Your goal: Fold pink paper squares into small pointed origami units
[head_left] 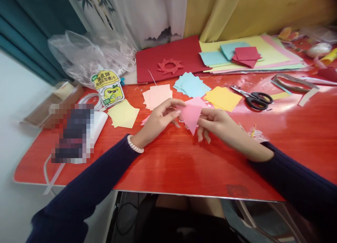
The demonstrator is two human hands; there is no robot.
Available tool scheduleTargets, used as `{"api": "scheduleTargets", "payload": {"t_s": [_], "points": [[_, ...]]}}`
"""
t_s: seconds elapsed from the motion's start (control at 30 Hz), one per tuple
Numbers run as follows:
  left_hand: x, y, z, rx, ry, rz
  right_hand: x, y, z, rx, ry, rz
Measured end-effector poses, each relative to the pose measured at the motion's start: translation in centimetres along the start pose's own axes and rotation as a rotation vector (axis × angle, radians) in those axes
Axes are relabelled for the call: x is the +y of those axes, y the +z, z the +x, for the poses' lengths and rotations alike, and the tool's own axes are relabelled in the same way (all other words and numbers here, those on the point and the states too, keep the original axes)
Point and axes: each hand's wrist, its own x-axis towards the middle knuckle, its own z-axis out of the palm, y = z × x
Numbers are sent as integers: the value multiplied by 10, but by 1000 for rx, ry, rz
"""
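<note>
Between my two hands, just above the red table (pixel 168 166), is a piece of pink paper (pixel 192 112) with a point facing down toward me. My left hand (pixel 162 118) pinches its left edge between thumb and fingers. On the other side, my right hand (pixel 214 122) grips the right edge, thumb in front and lower fingers curled below. Behind the hands lie small stacks of square paper: peach (pixel 159 95), light blue (pixel 191 84) and orange-yellow (pixel 223 98). A pale yellow stack (pixel 124 114) sits left of my left hand. More pink paper partly shows behind the hands.
Black-handled scissors (pixel 255 98) lie to the right, near paper strips (pixel 295 83). At the back, a folded red paper ring (pixel 170 66) rests on a red sheet (pixel 147 59), beside large coloured sheets (pixel 271 53). A juice pouch (pixel 108 88) and a blurred-out device (pixel 75 134) are left.
</note>
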Motion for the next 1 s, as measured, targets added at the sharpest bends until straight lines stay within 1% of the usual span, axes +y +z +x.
{"api": "scheduleTargets", "payload": {"t_s": [0.07, 0.13, 0.27, 0.37, 0.4, 0.47, 0.53, 0.57, 0.6, 0.67, 0.7, 0.8, 0.87, 0.9, 0.93, 1.0], "points": [[3, 0, -2, -35, 5, 5, 0, 2, -3, 107, -64, -92], [6, 0, -3, -82, -13, 35, 0, 4, -5, 170, -143, -149], [8, 2, -4, -184, -75, 88, 1, 5, -7, 195, -267, -260], [9, 3, -2, -223, -120, 107, 4, 6, -6, 210, -358, -377], [10, 3, -1, -221, -111, 147, 5, 6, -6, 207, -374, -399], [14, 0, 0, -203, -46, 293, 6, 7, -7, 197, -387, -424], [22, -3, -1, -238, 27, 496, 7, 7, -9, 178, -403, -442], [26, -4, -2, -298, 51, 593, 6, 7, -10, 170, -419, -455], [31, -4, -5, -386, 66, 681, 6, 7, -11, 165, -438, -468], [39, 0, -14, -577, 99, 830, 5, 7, -12, 168, -468, -477], [42, 4, -19, -638, 125, 902, 6, 7, -11, 185, -476, -480], [43, 16, -35, -720, 180, 1098, 9, 7, -10, 242, -488, -494], [40, 20, -40, -747, 163, 1165, 13, 8, -10, 259, -500, -514], [38, 20, -41, -740, 147, 1176, 15, 8, -11, 262, -511, -522], [35, 19, -41, -716, 131, 1171, 16, 8, -12, 265, -529, -534], [31, 15, -37, -622, 113, 1114, 16, 8, -13, 258, -606, -586]]}}
